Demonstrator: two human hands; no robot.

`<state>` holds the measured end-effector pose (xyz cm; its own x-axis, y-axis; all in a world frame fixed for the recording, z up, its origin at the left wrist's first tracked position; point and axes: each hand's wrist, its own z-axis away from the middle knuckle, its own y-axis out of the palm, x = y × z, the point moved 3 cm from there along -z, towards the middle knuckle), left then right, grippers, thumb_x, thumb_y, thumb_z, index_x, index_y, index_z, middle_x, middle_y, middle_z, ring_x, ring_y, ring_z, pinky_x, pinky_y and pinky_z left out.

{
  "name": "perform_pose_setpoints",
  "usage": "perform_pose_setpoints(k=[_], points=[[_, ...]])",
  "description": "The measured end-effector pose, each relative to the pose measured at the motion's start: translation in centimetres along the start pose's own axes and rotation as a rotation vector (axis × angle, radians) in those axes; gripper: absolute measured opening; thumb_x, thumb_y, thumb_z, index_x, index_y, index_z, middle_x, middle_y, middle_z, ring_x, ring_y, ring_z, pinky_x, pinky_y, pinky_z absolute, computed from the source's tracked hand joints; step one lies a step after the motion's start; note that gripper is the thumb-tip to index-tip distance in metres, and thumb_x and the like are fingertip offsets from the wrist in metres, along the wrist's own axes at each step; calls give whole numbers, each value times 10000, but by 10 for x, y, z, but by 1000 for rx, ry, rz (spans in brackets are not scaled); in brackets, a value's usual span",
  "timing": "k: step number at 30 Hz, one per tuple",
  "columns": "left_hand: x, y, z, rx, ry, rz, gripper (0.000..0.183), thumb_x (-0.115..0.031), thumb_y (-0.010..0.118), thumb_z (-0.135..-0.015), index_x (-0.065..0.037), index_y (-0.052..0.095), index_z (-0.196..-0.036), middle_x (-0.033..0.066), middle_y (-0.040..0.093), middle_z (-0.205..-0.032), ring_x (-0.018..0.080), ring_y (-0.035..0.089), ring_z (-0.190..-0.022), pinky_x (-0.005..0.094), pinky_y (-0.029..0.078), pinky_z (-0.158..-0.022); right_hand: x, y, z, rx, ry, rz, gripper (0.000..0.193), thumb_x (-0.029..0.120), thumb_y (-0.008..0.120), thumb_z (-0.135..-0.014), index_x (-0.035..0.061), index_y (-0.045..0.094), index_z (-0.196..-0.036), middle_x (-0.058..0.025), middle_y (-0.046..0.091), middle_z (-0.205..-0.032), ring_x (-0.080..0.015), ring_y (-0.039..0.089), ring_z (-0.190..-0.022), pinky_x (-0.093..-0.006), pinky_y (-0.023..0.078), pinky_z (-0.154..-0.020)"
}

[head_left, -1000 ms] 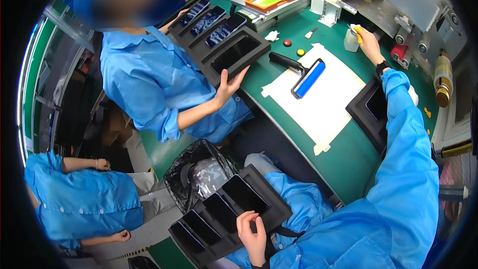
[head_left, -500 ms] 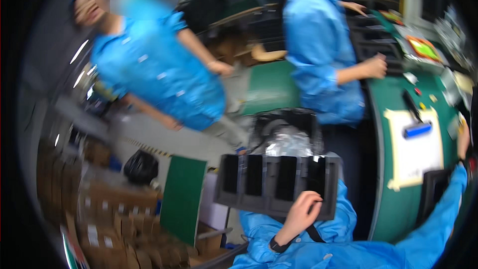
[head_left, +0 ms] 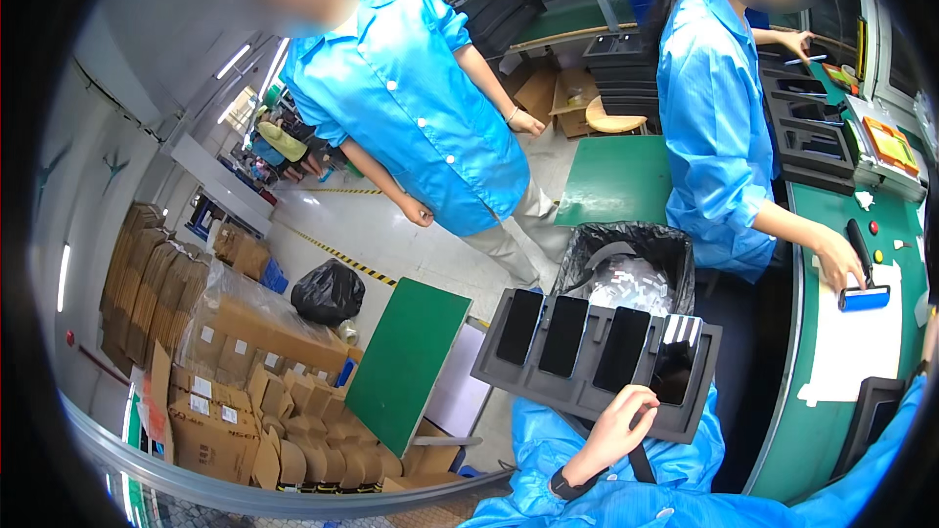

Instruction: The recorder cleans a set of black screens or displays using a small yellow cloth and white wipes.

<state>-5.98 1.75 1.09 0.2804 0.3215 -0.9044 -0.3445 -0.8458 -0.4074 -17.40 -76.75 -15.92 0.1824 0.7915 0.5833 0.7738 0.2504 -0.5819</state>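
Observation:
A dark grey foam tray (head_left: 577, 393) lies across my lap. Several black-screened phones stand in its slots, and the rightmost phone (head_left: 677, 362) catches bright reflections. My left hand (head_left: 618, 427), with a dark band at the wrist, is at the tray's near edge, just below that phone. Its fingers are curled in toward the thumb; whether anything is between them is hidden. My right hand (head_left: 930, 334) reaches out to the far right, cut off by the picture's dark rim, so its fingers do not show.
A green workbench (head_left: 797, 372) at right bears white paper (head_left: 856, 357), a blue roller (head_left: 865, 298) and stacked dark trays (head_left: 812, 142). A co-worker's hand (head_left: 839, 259) is beside the roller. Another person (head_left: 421, 108) stands ahead. A black-lined bin (head_left: 675, 244) stands behind my tray; cartons (head_left: 210, 425) fill the left.
My view has swung, shifting the scene. The right co-worker's near hand has moved from the trays to beside the roller. My right hand has slipped mostly out of view; my left stays at the tray.

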Motion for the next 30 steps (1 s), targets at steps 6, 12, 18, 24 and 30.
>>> perform_pose_setpoints(k=[6, 12, 18, 24, 30], points=[[13, -9, -6, 16, 2, 68, 135, -36, 617, -897, -2, 608, -1028, 104, 566, -1107, 182, 607, -927, 284, 503, -812, 35, 4, 34, 21, 49, -74, 329, 112, 519, -984, 33, 564, -1300, -102, 612, -1238, -192, 571, -1127, -290, 428, -971], [27, -29, -11, 38, -11, 122, 133, -32, 609, -904, -2, 600, -1033, 99, 565, -1101, 178, 604, -907, 279, 500, -800, 167, 25, 38, 58, 77, -143, 319, 126, 517, -994, 28, 568, -1293, -94, 609, -1235, -180, 567, -1121, -281, 425, -968], [51, -49, -23, 90, 32, 208, 125, -33, 596, -912, 0, 596, -1032, 99, 558, -1112, 186, 618, -952, 281, 517, -824, 217, 2, 89, 54, 145, -154, 311, 140, 515, -1003, 24, 572, -1287, -87, 607, -1231, -167, 563, -1114, -273, 422, -965], [44, -81, -34, 127, 179, 268, 123, -29, 594, -908, -2, 571, -1026, 116, 563, -1041, 237, 620, -910, 301, 501, -773, 429, 7, 137, 221, 209, -139, 297, 152, 532, -1003, 20, 586, -1263, -81, 608, -1193, -154, 561, -1091, -269, 423, -958], [23, -104, -39, 53, 374, 165, 123, 12, 630, -873, 0, 600, -992, 130, 585, -1060, 276, 616, -940, 335, 501, -818, 638, 135, 201, 394, 494, -641, 173, 96, 594, -940, -12, 652, -1062, -77, 663, -1004, -166, 630, -940, -297, 494, -860]])
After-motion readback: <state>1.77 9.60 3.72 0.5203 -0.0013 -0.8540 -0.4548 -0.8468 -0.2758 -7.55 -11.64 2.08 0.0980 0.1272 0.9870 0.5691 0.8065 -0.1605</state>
